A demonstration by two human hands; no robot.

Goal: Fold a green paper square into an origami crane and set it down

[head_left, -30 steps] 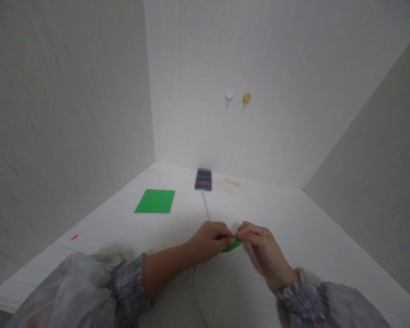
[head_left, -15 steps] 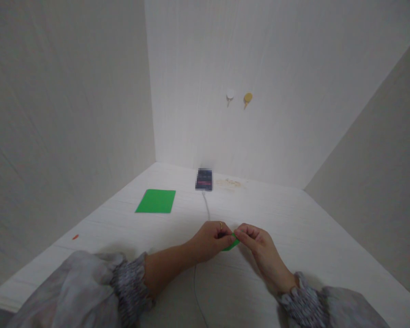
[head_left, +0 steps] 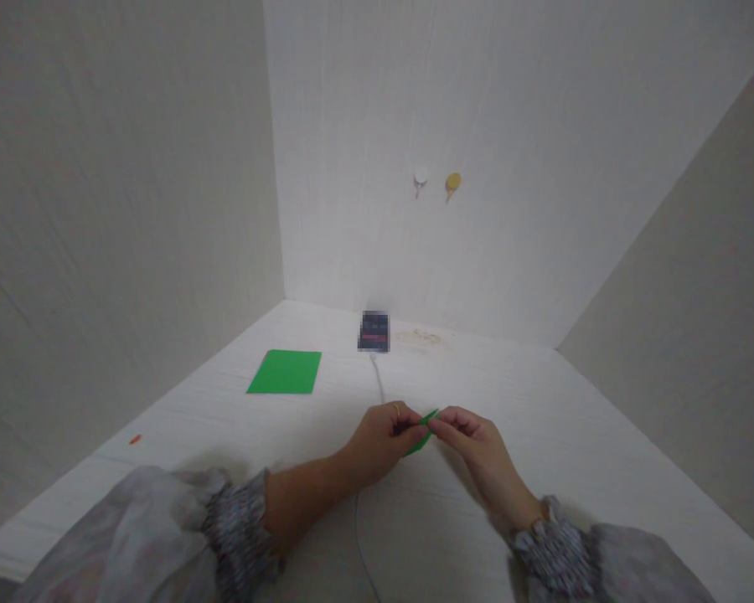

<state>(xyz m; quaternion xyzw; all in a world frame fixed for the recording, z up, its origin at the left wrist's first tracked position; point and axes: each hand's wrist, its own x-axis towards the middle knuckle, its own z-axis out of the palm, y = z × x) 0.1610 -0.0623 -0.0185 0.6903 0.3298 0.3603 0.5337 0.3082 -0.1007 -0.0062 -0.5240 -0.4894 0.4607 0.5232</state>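
A small folded piece of green paper [head_left: 420,444] is held between my two hands, above the white surface. My left hand [head_left: 383,440], with a ring on one finger, pinches it between thumb and fingers from the left. From the right, the thumb and forefinger of my right hand [head_left: 468,435] close on its edge. A pointed green corner sticks up between the fingertips. Much of the folded paper is hidden behind my fingers. Farther back on the left, a flat green paper sheet [head_left: 285,372] lies apart from both hands.
A dark, blurred-out device [head_left: 374,332] sits near the back wall, with a white cable [head_left: 378,377] running forward beneath my left arm. A small orange-red scrap [head_left: 136,439] lies at left. Two hooks, white [head_left: 420,179] and gold [head_left: 453,182], are on the back wall [head_left: 364,234].
Both hands have shifted slightly up and left with the folded paper. Its green point now stands up between my fingertips. The flat sheet stays where it was.
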